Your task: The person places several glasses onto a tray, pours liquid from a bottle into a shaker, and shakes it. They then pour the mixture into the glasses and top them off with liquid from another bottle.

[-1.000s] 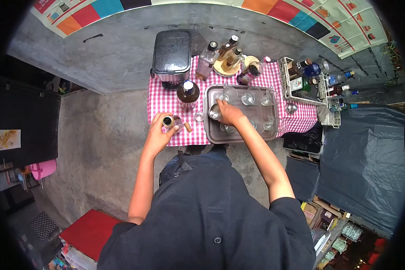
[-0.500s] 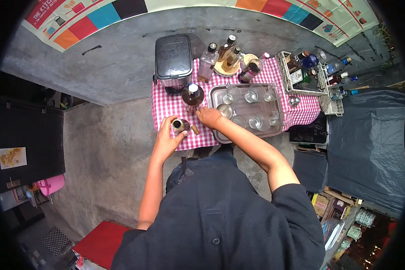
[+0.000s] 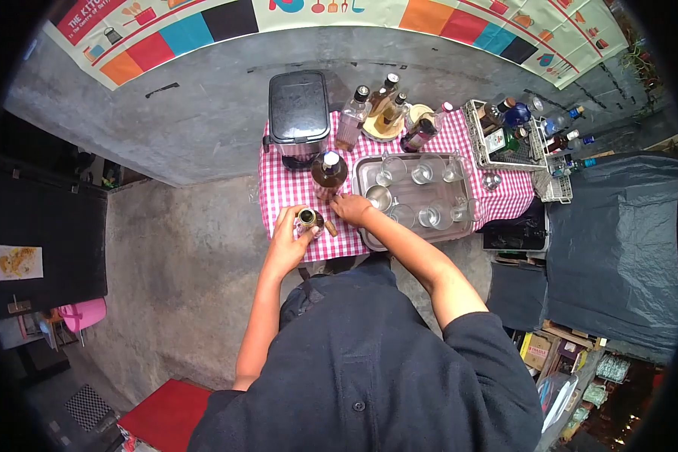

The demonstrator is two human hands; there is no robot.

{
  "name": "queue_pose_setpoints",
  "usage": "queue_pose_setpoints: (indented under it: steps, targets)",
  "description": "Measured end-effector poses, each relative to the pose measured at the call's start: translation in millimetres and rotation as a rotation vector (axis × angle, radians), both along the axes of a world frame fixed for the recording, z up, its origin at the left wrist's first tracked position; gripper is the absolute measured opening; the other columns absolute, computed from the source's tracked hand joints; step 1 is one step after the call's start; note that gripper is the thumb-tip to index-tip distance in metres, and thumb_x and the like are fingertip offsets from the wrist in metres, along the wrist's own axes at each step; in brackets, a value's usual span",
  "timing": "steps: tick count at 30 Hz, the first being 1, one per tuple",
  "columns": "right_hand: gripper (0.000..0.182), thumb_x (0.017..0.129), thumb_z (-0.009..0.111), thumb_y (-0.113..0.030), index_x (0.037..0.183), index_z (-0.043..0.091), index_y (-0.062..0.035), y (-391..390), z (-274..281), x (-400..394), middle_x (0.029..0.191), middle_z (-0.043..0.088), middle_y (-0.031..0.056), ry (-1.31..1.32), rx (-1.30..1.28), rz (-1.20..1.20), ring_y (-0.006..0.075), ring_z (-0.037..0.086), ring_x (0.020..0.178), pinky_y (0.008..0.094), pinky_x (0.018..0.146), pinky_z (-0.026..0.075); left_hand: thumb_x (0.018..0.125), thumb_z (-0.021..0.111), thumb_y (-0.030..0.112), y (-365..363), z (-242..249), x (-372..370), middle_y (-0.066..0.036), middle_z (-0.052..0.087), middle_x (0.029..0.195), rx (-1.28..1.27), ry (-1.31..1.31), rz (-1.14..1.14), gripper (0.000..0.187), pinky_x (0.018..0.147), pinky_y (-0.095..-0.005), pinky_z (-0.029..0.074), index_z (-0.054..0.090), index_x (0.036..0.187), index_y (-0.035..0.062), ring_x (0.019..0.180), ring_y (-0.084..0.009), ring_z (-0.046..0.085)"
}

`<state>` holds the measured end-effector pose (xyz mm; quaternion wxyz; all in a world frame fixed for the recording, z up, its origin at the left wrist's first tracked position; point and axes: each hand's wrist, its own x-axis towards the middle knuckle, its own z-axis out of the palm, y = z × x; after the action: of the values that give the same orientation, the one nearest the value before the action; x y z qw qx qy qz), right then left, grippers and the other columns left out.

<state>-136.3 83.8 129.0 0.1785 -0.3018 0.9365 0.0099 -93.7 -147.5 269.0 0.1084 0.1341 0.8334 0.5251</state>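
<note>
A small open-necked brown glass bottle [image 3: 306, 218] is clasped by the left hand [image 3: 288, 239]; fragile, slippery, best gripped around its body. The right hand [image 3: 352, 209] rests nearby, its grip unclear.

Looks like a makeshift drinks stand, bar-style setup. Small table with red checked cloth [image 3: 279, 184], liquor bottles [image 3: 388, 109] at the back, metal tray [image 3: 365, 230] of glasses, wire rack [image 3: 478, 139] with more bottles. Bare concrete floor, kitchen-themed banner [image 3: 203, 22] overhead.
</note>
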Motion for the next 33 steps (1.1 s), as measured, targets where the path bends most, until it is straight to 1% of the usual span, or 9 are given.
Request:
queue_pose_setpoints:
  steps: [5, 7, 11, 16, 17, 22, 25, 26, 33]
  targets:
    - [0.026, 0.083, 0.058, -0.013, 0.108, 0.059, -0.0058, 4, 3, 3, 0.107, 0.061, 0.0129, -0.033, -0.059, -0.024, 0.0286, 0.063, 0.100, 0.0399, 0.080, 0.054, 0.081, 0.071, 0.008, 0, 0, 0, -0.011, 0.057, 0.115, -0.011, -0.022, 0.015, 0.043, 0.096, -0.0366, 0.044, 0.053, 0.120, 0.0036, 0.111, -0.0252, 0.056]
    - [0.041, 0.074, 0.068, -0.016, 0.111, 0.055, -0.0019, 6, 13, 6, 0.106, 0.059, 0.0146, -0.043, -0.134, -0.023, 0.0310, 0.063, 0.096, 0.0400, 0.081, 0.053, 0.081, 0.071, 0.009, -1, 1, 1, -0.011, 0.056, 0.115, -0.009, -0.023, 0.012, 0.046, 0.097, -0.0371, 0.043, 0.051, 0.122, 0.0044, 0.112, -0.0257, 0.056]
    - [0.047, 0.071, 0.072, -0.018, 0.111, 0.055, -0.0010, 14, 68, 17, 0.105, 0.057, 0.0159, -0.063, -0.301, -0.008, 0.0337, 0.062, 0.095, 0.0412, 0.081, 0.052, 0.081, 0.072, 0.013, -5, 4, 4, -0.012, 0.053, 0.119, -0.013, -0.050, 0.015, 0.053, 0.098, -0.0383, 0.043, 0.048, 0.126, 0.0054, 0.115, -0.0267, 0.053]
    - [0.047, 0.072, 0.072, -0.020, 0.111, 0.057, 0.0001, 20, 146, 47, 0.102, 0.060, 0.0162, -0.054, -0.677, -0.293, 0.0318, 0.062, 0.092, 0.0409, 0.080, 0.051, 0.078, 0.075, 0.021, -24, 19, 19, -0.018, 0.049, 0.123, -0.051, -0.031, 0.072, 0.060, 0.102, -0.0413, 0.040, 0.045, 0.126, 0.0024, 0.120, -0.0326, 0.049]
    - [0.047, 0.072, 0.072, -0.020, 0.111, 0.057, 0.0001, 19, 162, 54, 0.102, 0.060, 0.0162, -0.061, -0.676, -0.290, 0.0318, 0.062, 0.092, 0.0409, 0.080, 0.051, 0.080, 0.074, 0.021, -30, 25, 22, -0.013, 0.052, 0.122, -0.115, -0.031, 0.068, 0.056, 0.098, -0.0392, 0.043, 0.046, 0.126, 0.0051, 0.117, -0.0266, 0.052]
    - [0.046, 0.072, 0.072, -0.013, 0.115, 0.059, -0.0036, 0, 235, 83, 0.098, 0.061, 0.0109, -0.119, -0.933, -0.348, 0.0251, 0.059, 0.080, 0.0353, 0.074, 0.050, 0.076, 0.078, 0.020, -48, 82, 28, -0.011, 0.061, 0.115, -0.189, -0.265, -0.221, 0.054, 0.093, -0.0370, 0.046, 0.052, 0.120, 0.0036, 0.106, -0.0223, 0.059]
    - [0.051, 0.071, 0.073, -0.012, 0.119, 0.058, -0.0041, -18, 255, 88, 0.100, 0.062, 0.0104, -0.192, -0.998, -0.278, 0.0241, 0.059, 0.080, 0.0347, 0.073, 0.050, 0.072, 0.083, 0.020, -38, 100, 33, -0.010, 0.061, 0.121, 0.112, -0.255, -0.313, 0.074, 0.085, -0.0319, 0.050, 0.045, 0.134, 0.0044, 0.103, -0.0193, 0.061]
    - [0.052, 0.071, 0.074, -0.013, 0.120, 0.058, -0.0039, -25, 254, 88, 0.101, 0.062, 0.0107, -0.188, -1.022, -0.244, 0.0239, 0.059, 0.080, 0.0347, 0.073, 0.050, 0.072, 0.083, 0.018, -34, 99, 33, -0.010, 0.061, 0.121, 0.220, -0.263, -0.356, 0.078, 0.077, -0.0290, 0.051, 0.041, 0.138, 0.0046, 0.092, -0.0152, 0.060]
    - [0.058, 0.073, 0.075, -0.012, 0.126, 0.054, -0.0033, -47, 250, 79, 0.110, 0.060, 0.0110, -0.209, -1.077, -0.161, 0.0215, 0.057, 0.083, 0.0329, 0.077, 0.049, 0.072, 0.080, 0.012, -45, 84, 35, -0.005, 0.062, 0.102, 0.114, -0.235, -0.240, 0.069, 0.062, -0.0240, 0.045, 0.050, 0.134, 0.0049, 0.074, -0.0080, 0.052]
